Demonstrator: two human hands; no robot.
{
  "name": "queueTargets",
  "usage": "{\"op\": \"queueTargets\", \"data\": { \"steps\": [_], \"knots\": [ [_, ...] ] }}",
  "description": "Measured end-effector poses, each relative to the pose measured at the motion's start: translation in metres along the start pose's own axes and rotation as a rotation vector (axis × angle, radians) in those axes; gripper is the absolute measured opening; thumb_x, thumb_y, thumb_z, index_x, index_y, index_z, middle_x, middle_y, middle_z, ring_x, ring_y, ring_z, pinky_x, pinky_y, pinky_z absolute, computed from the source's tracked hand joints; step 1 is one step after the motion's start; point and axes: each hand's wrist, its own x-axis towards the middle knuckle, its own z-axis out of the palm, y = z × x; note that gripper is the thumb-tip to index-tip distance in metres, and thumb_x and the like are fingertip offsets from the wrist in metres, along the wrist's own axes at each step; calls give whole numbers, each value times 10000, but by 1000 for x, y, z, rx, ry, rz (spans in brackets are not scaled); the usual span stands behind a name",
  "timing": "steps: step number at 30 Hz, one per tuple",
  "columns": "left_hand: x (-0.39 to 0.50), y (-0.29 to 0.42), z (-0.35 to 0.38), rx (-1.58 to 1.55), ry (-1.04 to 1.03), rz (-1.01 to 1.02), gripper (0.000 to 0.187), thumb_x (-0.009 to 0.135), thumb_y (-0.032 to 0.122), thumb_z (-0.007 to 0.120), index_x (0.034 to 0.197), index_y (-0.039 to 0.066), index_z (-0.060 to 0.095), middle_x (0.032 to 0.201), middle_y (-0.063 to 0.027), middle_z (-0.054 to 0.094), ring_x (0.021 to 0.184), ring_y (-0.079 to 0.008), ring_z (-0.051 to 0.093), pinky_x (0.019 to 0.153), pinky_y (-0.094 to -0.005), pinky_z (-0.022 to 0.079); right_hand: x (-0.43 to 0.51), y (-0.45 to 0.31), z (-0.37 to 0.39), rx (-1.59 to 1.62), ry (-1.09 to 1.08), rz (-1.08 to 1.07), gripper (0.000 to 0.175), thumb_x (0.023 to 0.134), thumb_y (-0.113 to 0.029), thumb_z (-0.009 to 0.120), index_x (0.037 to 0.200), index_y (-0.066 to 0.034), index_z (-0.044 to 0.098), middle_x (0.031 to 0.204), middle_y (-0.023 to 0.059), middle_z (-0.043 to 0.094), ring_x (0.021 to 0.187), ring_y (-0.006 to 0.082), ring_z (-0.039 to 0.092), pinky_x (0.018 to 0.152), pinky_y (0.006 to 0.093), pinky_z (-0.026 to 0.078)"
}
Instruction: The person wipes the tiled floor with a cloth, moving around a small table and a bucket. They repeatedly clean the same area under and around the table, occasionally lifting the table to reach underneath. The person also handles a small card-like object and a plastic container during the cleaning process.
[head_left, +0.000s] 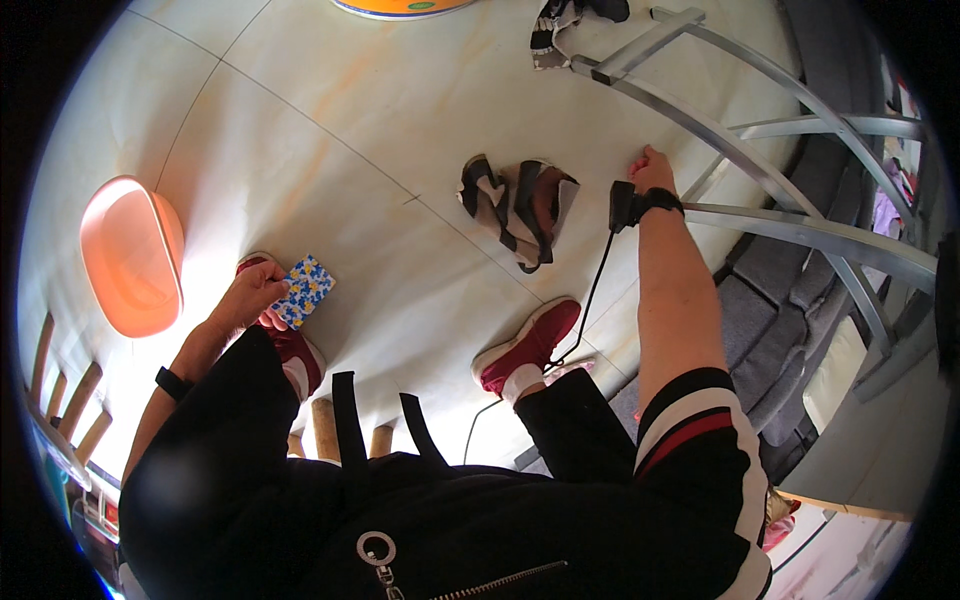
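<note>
My left hand (257, 291) pinches a small flat piece (304, 292) printed with blue, yellow and white flowers; whether it is cloth, card or sponge I cannot tell. It hangs above my red left shoe (292, 349). My right hand (654, 169) reaches forward on the right, fingers curled, beside a metal furniture frame. Whether anything lies inside that palm is hidden. A black device (621, 206) with a cable is strapped to the right wrist. Between the hands, a crumpled cloth (521, 206) in brown, black and beige lies on the tiled floor (360, 150).
An orange plastic basin (127, 259) stands at the left. Silver metal legs (720, 142) rise at the right before a grey sofa (757, 315). Another patterned cloth (551, 41) lies at the top, near an orange container (405, 7). The black cable (592, 300) runs past my right shoe (529, 341).
</note>
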Motion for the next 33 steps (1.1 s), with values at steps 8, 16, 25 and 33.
{"op": "queueTargets", "data": {
  "steps": [8,16,25,33],
  "knots": [
    [7,-9,-3,-4,-10,6,166,795,148,537,859,-4,525,720,-65,560,584,-123,543,482,-241,440,-156,-89,31,641,99,-238,138,783,-9,474,739,-58,594,734,-3,552,679,95,481,626,232,376],
    [5,-9,-1,-74,-16,27,152,823,149,509,882,10,491,629,-82,585,450,-175,583,358,-241,428,-237,-127,70,-135,86,-712,325,688,-103,614,1001,-46,546,1063,141,470,987,318,443,870,384,369],
    [4,-5,-2,-51,-28,16,154,824,133,511,898,-1,496,646,-104,601,450,-183,590,361,-243,442,-97,-77,-17,15,660,-352,431,650,23,492,1078,-26,510,1019,204,489,981,350,436,877,423,348],
    [6,-10,-3,-102,-55,1,162,819,139,519,898,-2,512,642,-90,598,466,-174,590,389,-252,458,-36,-73,31,-147,350,126,599,794,-332,526,1308,-100,327,1244,277,369,1170,406,339,953,464,313]
  ]
}}
